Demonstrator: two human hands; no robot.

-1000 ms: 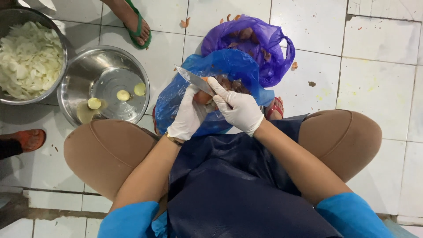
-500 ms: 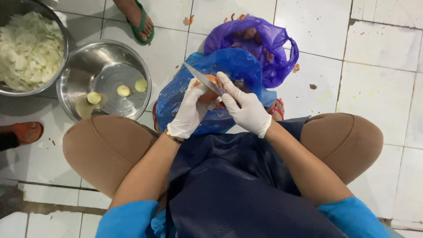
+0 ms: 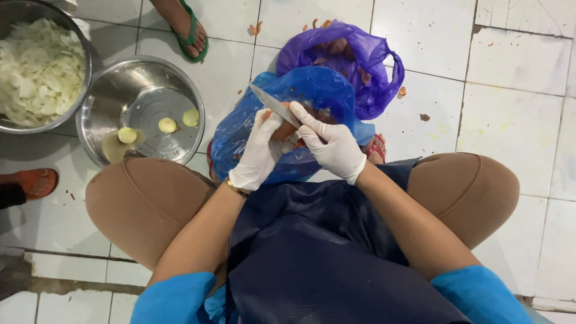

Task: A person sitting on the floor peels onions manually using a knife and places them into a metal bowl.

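Both my hands wear white gloves and meet over a blue plastic bag [image 3: 312, 90] between my knees. My left hand [image 3: 259, 153] is closed around a small orange-brown onion [image 3: 283, 129], mostly hidden by the fingers. My right hand [image 3: 329, 144] grips a knife [image 3: 273, 105] whose grey blade points up and left and lies against the onion. Behind the blue bag sits a purple plastic bag [image 3: 360, 66] with brown peels inside.
A steel bowl [image 3: 102, 102] at left holds three peeled pale pieces and some liquid. A second steel bowl [image 3: 78, 48] at top left is full of sliced white onion. Another person's foot in a green sandal [image 3: 191, 30] and an orange shoe [image 3: 36, 183] stand nearby on white tiles.
The knife blade has shifted slightly against the onion as my hands turned it; the hands stay over the blue bag.
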